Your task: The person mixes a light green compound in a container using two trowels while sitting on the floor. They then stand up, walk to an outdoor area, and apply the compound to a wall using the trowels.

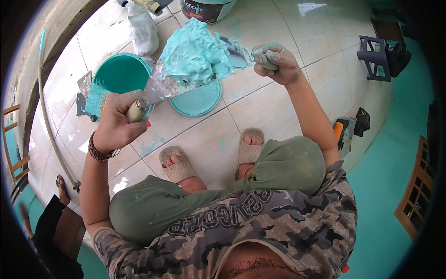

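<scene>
The left hand's (117, 124) grip wraps a scraper (157, 87); the right hand's (281, 66) grip pinches a knife (240, 56). The paste (195, 53) sits on the scraper between both hands: scooping looks done, but the heap is still unspread.

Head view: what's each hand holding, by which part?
Left hand: scraper, by its handle; whether also the brush, can't tell. Right hand: another scraper, by its handle.

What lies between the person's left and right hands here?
In the head view, a heap of turquoise paste lies between the left hand and right hand, on a wide scraper, with a smaller scraper against it.
</scene>
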`<action>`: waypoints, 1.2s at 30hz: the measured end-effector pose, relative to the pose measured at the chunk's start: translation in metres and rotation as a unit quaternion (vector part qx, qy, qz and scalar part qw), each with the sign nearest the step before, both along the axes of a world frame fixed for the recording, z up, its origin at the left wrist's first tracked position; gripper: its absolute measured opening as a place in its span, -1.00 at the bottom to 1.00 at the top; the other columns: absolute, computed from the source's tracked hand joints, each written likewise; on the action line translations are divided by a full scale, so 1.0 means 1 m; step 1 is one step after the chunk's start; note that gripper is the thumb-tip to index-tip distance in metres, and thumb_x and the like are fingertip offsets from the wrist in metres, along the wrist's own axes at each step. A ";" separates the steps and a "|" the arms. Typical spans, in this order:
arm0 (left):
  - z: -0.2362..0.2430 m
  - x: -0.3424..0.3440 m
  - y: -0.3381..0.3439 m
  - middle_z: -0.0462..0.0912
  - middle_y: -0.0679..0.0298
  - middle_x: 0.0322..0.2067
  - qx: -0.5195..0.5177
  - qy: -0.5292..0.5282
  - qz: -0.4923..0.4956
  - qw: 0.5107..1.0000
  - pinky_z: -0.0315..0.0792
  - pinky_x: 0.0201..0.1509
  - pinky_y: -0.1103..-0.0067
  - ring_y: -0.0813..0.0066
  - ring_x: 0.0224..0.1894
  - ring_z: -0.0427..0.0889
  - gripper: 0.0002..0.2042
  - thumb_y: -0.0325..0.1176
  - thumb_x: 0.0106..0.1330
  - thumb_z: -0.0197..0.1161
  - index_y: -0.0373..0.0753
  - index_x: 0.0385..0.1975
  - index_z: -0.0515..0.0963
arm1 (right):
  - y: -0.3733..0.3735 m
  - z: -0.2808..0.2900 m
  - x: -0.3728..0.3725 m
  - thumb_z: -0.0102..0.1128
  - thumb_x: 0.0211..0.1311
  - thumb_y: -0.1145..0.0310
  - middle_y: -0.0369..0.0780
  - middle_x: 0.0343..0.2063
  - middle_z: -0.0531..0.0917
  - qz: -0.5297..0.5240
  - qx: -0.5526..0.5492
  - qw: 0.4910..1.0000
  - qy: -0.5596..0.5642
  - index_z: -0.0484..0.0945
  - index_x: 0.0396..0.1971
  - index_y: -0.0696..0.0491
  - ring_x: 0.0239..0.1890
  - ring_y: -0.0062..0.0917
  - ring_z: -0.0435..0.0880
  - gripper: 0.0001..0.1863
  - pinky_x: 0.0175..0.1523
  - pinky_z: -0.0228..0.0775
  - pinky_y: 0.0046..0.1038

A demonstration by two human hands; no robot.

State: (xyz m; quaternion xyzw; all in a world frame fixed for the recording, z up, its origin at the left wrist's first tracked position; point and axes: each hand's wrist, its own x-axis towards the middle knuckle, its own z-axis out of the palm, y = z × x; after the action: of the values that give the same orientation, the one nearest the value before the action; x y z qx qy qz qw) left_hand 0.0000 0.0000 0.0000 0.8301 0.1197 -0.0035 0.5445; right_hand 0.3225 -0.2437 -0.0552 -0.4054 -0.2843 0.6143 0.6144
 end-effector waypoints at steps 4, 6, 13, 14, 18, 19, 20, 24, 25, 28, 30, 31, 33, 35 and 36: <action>-0.003 0.001 -0.004 0.35 0.25 -0.63 -0.006 0.000 0.027 1.000 0.25 -0.45 0.59 0.47 -0.58 0.28 -0.76 -0.58 -0.19 0.31 -0.32 -0.50 0.41 | -0.022 -0.013 0.008 0.11 0.25 0.13 -0.30 -0.52 0.46 -0.036 -0.005 0.998 0.050 0.54 -0.25 0.14 -0.67 -0.70 0.22 -0.65 -0.57 -0.01 -0.62; 0.000 0.010 0.004 0.32 0.24 -0.65 0.022 -0.009 0.046 0.999 0.24 -0.47 0.58 0.48 -0.59 0.25 -0.79 -0.59 -0.19 0.27 -0.32 -0.52 0.40 | -0.011 -0.012 0.012 0.09 0.25 0.11 -0.30 -0.56 0.44 -0.055 0.036 0.997 0.050 0.53 -0.24 0.14 -0.66 -0.71 0.23 -0.64 -0.57 -0.02 -0.62; 0.009 0.009 -0.026 0.19 0.22 -0.71 -0.042 0.041 0.011 0.998 0.16 -0.55 0.55 0.51 -0.62 0.14 -0.84 -0.60 -0.18 0.16 -0.36 -0.58 0.32 | -0.016 0.000 -0.040 -0.12 0.36 0.00 -0.35 -0.66 0.39 0.042 0.105 0.964 0.239 0.47 -0.14 0.10 -0.70 -0.70 0.21 -0.56 -0.54 0.01 -0.58; 0.012 0.009 -0.029 0.19 0.22 -0.71 -0.041 0.040 0.010 0.998 0.16 -0.55 0.55 0.51 -0.62 0.14 -0.84 -0.60 -0.18 0.16 -0.36 -0.58 0.33 | -0.015 0.002 -0.047 -0.15 0.37 0.00 -0.36 -0.66 0.38 0.062 0.097 0.958 0.262 0.46 -0.13 0.09 -0.71 -0.71 0.21 -0.56 -0.54 0.01 -0.58; 0.022 0.004 -0.038 0.19 0.21 -0.71 -0.036 0.039 0.010 0.999 0.16 -0.55 0.55 0.51 -0.62 0.13 -0.85 -0.59 -0.19 0.15 -0.37 -0.60 0.33 | -0.014 0.007 -0.063 -0.18 0.37 0.01 -0.36 -0.64 0.37 0.112 0.085 0.936 0.324 0.45 -0.12 0.02 -0.72 -0.70 0.19 -0.60 -0.53 0.01 -0.57; 0.023 0.002 -0.040 0.19 0.21 -0.71 -0.037 0.039 0.008 0.999 0.17 -0.55 0.55 0.51 -0.63 0.12 -0.85 -0.59 -0.19 0.15 -0.37 -0.60 0.32 | -0.015 0.009 -0.066 -0.15 0.36 0.01 -0.36 -0.65 0.37 0.101 0.087 0.943 0.305 0.46 -0.14 0.02 -0.71 -0.68 0.19 -0.61 -0.53 0.00 -0.56; 0.025 0.000 -0.041 0.19 0.20 -0.71 -0.032 0.039 0.006 0.999 0.16 -0.56 0.55 0.51 -0.63 0.12 -0.85 -0.59 -0.19 0.15 -0.37 -0.61 0.33 | -0.015 0.011 -0.069 -0.13 0.35 0.02 -0.35 -0.66 0.37 0.090 0.089 0.950 0.286 0.47 -0.16 0.01 -0.70 -0.67 0.20 -0.63 -0.52 0.00 -0.55; 0.031 -0.006 -0.045 0.19 0.21 -0.72 -0.029 0.036 -0.004 0.999 0.16 -0.56 0.55 0.51 -0.64 0.12 -0.86 -0.58 -0.21 0.13 -0.37 -0.61 0.34 | -0.015 0.017 -0.070 -0.02 0.29 0.08 -0.32 -0.69 0.38 0.023 0.106 0.974 0.199 0.51 -0.23 0.00 -0.66 -0.60 0.21 -0.69 -0.51 0.00 -0.51; 0.032 -0.007 -0.046 0.20 0.21 -0.72 -0.032 0.033 -0.006 0.999 0.16 -0.57 0.55 0.51 -0.64 0.12 -0.86 -0.58 -0.21 0.13 -0.37 -0.60 0.35 | -0.016 0.013 -0.066 0.06 0.23 0.12 -0.28 -0.66 0.43 0.015 0.091 0.978 0.189 0.54 -0.29 -0.01 -0.64 -0.58 0.22 -0.74 -0.50 0.01 -0.51; 0.034 -0.012 -0.049 0.22 0.22 -0.72 -0.034 0.028 -0.016 0.999 0.15 -0.57 0.57 0.52 -0.64 0.14 -0.87 -0.58 -0.21 0.12 -0.37 -0.59 0.37 | -0.013 0.008 -0.059 0.10 0.18 0.18 -0.25 -0.59 0.49 0.009 0.108 0.976 0.189 0.55 -0.33 0.02 -0.63 -0.57 0.28 -0.77 -0.48 0.04 -0.52; 0.038 -0.012 -0.051 0.22 0.23 -0.73 -0.031 0.021 -0.022 0.999 0.15 -0.57 0.57 0.53 -0.65 0.15 -0.87 -0.58 -0.21 0.12 -0.37 -0.58 0.39 | -0.010 0.007 -0.057 0.13 0.15 0.21 -0.24 -0.56 0.50 -0.001 0.090 0.981 0.172 0.55 -0.36 0.05 -0.60 -0.56 0.36 -0.78 -0.47 0.07 -0.52; 0.040 -0.012 -0.052 0.23 0.23 -0.73 -0.032 0.017 -0.026 0.999 0.15 -0.57 0.57 0.54 -0.65 0.16 -0.87 -0.58 -0.21 0.12 -0.37 -0.58 0.39 | -0.010 0.007 -0.057 0.15 0.13 0.23 -0.23 -0.55 0.51 -0.007 0.080 0.983 0.162 0.55 -0.37 0.07 -0.58 -0.56 0.39 -0.79 -0.47 0.09 -0.52; 0.042 -0.010 -0.055 0.23 0.24 -0.74 -0.038 0.009 -0.026 0.999 0.14 -0.58 0.57 0.55 -0.65 0.16 -0.87 -0.58 -0.21 0.13 -0.36 -0.58 0.40 | -0.008 0.003 -0.057 0.16 0.10 0.26 -0.20 -0.53 0.53 -0.005 0.084 0.981 0.173 0.55 -0.39 0.10 -0.55 -0.54 0.45 -0.79 -0.46 0.13 -0.51; 0.042 -0.011 -0.056 0.23 0.25 -0.74 -0.037 0.002 -0.026 0.999 0.14 -0.58 0.57 0.55 -0.65 0.17 -0.87 -0.58 -0.21 0.14 -0.36 -0.58 0.40 | -0.007 0.000 -0.057 0.18 0.08 0.29 -0.19 -0.52 0.54 -0.019 0.077 0.983 0.164 0.56 -0.41 0.12 -0.54 -0.53 0.47 -0.81 -0.46 0.16 -0.50; 0.041 -0.011 -0.056 0.23 0.26 -0.74 -0.034 -0.001 -0.029 0.999 0.13 -0.58 0.57 0.56 -0.65 0.17 -0.87 -0.58 -0.21 0.14 -0.36 -0.59 0.40 | -0.007 0.000 -0.056 0.19 0.06 0.31 -0.18 -0.52 0.54 -0.037 0.067 0.986 0.149 0.56 -0.42 0.13 -0.54 -0.52 0.47 -0.81 -0.46 0.17 -0.50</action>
State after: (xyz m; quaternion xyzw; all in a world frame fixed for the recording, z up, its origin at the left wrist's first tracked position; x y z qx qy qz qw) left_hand -0.0113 -0.0555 0.0410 0.8144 0.0950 -0.0220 0.5720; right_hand 0.2664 -0.2511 -0.0550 -0.2772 -0.2151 0.6245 0.6978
